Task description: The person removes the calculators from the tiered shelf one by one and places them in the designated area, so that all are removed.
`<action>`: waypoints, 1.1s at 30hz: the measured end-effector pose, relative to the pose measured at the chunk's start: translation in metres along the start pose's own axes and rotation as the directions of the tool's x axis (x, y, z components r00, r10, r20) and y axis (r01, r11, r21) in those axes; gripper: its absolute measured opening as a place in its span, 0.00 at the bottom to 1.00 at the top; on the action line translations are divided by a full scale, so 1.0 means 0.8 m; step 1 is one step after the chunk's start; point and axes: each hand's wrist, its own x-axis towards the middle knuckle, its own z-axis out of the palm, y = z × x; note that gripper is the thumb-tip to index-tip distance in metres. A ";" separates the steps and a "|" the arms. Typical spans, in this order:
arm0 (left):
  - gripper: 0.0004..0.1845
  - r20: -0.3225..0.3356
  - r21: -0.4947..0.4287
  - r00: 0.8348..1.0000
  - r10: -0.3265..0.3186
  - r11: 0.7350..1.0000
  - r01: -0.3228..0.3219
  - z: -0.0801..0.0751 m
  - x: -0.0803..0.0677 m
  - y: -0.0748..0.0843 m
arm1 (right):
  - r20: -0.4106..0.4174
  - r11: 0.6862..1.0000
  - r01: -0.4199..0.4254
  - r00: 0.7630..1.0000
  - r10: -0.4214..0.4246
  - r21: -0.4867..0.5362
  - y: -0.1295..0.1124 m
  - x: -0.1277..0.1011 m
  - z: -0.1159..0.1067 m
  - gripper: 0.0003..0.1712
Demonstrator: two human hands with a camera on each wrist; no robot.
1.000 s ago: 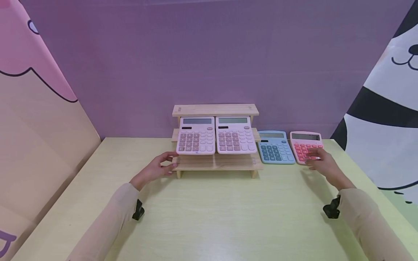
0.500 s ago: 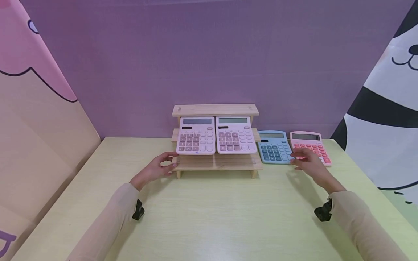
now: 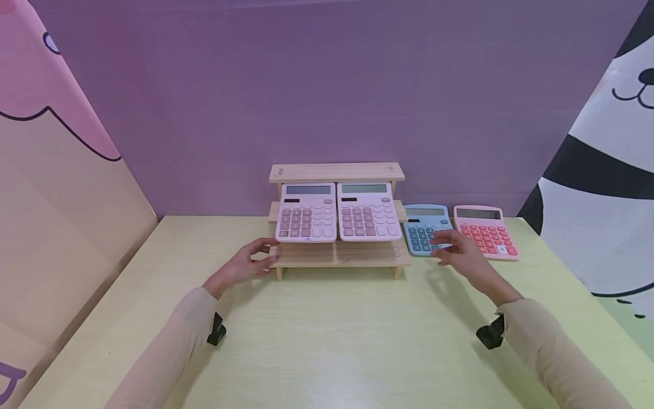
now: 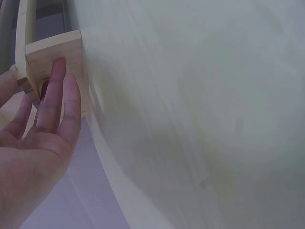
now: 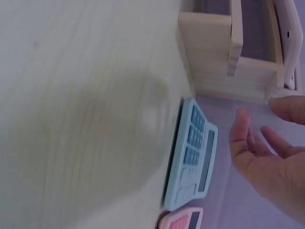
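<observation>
Two light pink calculators, the left one (image 3: 306,213) and the right one (image 3: 370,212), lean side by side on a stepped wooden shelf (image 3: 337,255). My left hand (image 3: 243,264) grips the left end of its lowest board; in the left wrist view, thumb and fingers (image 4: 56,90) touch the wood on different sides. Holding nothing, my right hand (image 3: 467,262) hovers over the lower right of a blue calculator (image 3: 419,230), fingers loosely bent. The right wrist view shows a gap between that hand and the blue calculator (image 5: 190,157). A pink calculator with red keys (image 3: 485,230) lies beside the blue one.
The pale wooden table (image 3: 327,341) stretches in front of the shelf. Behind it rises a purple backdrop (image 3: 337,85), with a panda-print panel (image 3: 603,187) at the right and a cartoon panel (image 3: 56,187) at the left. Black wrist cameras sit on both sleeves.
My right hand has moved left from the red-keyed calculator to over the blue one, uncovering the red keys. My left hand, the shelf and the calculators have stayed put.
</observation>
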 end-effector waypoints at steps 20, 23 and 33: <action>0.26 0.006 0.000 1.000 -0.002 1.000 0.002 0.000 0.001 0.001 | 0.031 0.977 0.053 0.998 -0.061 0.208 -0.041 0.006 0.039 0.25; 0.26 0.007 -0.001 1.000 0.003 1.000 -0.003 0.000 0.002 0.000 | 0.024 0.967 0.042 0.999 -0.049 0.250 -0.047 0.007 0.044 0.25; 0.26 0.005 -0.008 1.000 0.001 1.000 -0.001 0.000 0.001 0.000 | -0.003 0.942 -0.012 1.000 0.013 0.335 -0.065 0.011 0.058 0.28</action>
